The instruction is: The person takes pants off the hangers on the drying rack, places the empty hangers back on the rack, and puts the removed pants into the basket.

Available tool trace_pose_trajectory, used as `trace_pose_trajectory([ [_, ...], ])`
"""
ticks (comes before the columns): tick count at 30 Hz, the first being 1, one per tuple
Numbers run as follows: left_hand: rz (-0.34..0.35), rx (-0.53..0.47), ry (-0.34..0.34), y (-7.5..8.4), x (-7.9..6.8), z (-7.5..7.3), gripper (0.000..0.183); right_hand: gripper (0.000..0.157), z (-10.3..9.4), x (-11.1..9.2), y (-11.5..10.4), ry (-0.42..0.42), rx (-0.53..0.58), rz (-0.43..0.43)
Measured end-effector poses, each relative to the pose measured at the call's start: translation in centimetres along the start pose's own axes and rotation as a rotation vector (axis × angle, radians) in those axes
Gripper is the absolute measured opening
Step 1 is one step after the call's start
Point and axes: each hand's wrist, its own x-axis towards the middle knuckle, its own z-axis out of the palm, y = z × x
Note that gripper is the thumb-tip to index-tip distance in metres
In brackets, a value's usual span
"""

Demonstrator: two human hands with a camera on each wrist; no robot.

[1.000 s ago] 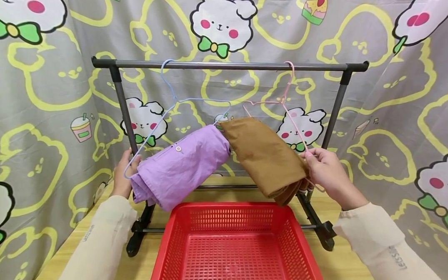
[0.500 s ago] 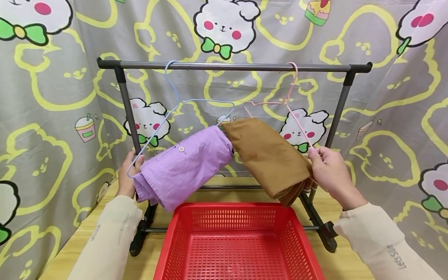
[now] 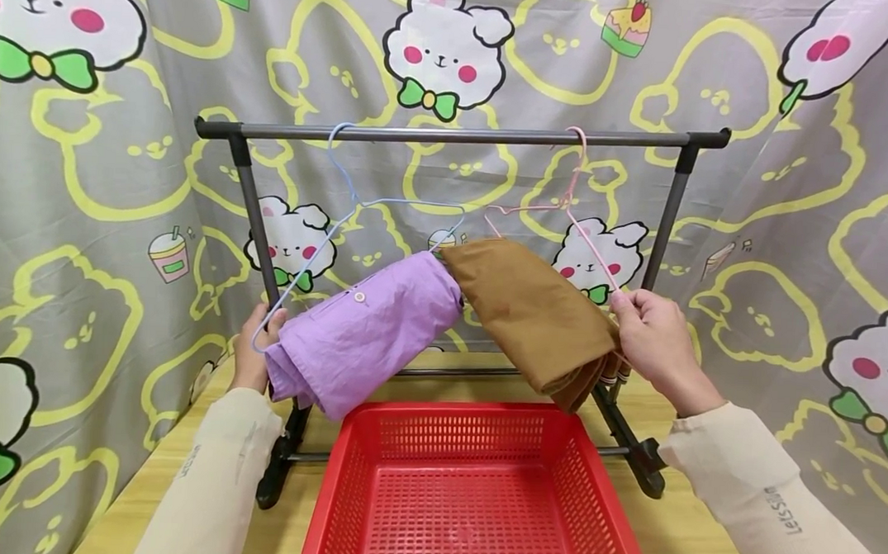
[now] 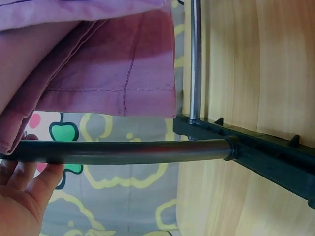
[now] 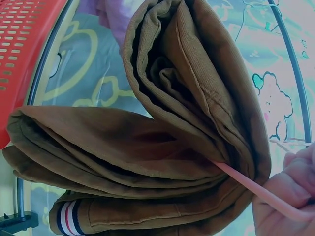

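A folded lavender garment (image 3: 367, 323) with a button hangs over the tilted blue hanger (image 3: 410, 201). Beside it, a folded brown garment (image 3: 532, 306) with a striped trim drapes over the tilted pink hanger (image 3: 592, 246). Both hangers hook onto the bar of the clothes rack (image 3: 458, 135). My left hand (image 3: 253, 351) is by the lavender garment's outer end; in the left wrist view its fingers curl round the rack's dark post (image 4: 147, 151). My right hand (image 3: 657, 340) pinches the pink hanger's side, just outside the brown garment. The hanger's lower bar is mostly hidden by cloth.
A red perforated basket (image 3: 471, 510) stands before the rack on the wooden table (image 3: 682, 519). The rack's black feet (image 3: 649, 480) rest on the table at both sides of it. A patterned curtain (image 3: 433, 177) hangs behind and along the sides.
My right hand has closed more tightly round the pink hanger's side, and the hanger's outer end is now hidden. My left hand and both garments have barely moved; the head view shifted slightly.
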Motion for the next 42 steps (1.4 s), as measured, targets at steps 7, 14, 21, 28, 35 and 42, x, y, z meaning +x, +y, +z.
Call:
trace_pose_trajectory([
  [7, -0.007, 0.013, 0.001, -0.2, -0.1, -0.2, 0.031, 0.046, 0.1, 0.1, -0.5, 0.011, 0.004, 0.003],
  [14, -0.003, -0.011, -0.018, -0.3, 0.0, 0.1, 0.034, 0.048, -0.2, 0.1, -0.8, 0.035, -0.023, 0.010],
  [21, -0.012, 0.007, -0.018, -0.3, 0.2, 0.0, 0.036, 0.049, -0.2, 0.1, -0.9, 0.046, -0.009, 0.020],
  [28, -0.006, 0.022, -0.017, -0.5, 0.3, -0.1, 0.036, 0.046, -0.4, 0.0, -0.8, 0.100, -0.029, -0.012],
  [35, -0.063, 0.038, -0.037, -0.7, 0.3, -0.1, 0.039, 0.045, -0.6, 0.0, -0.9, 0.107, -0.045, -0.017],
  [42, -0.050, 0.034, -0.025, -0.6, 0.3, 0.0, 0.040, 0.045, -0.9, -0.2, -0.7, 0.139, -0.065, -0.009],
])
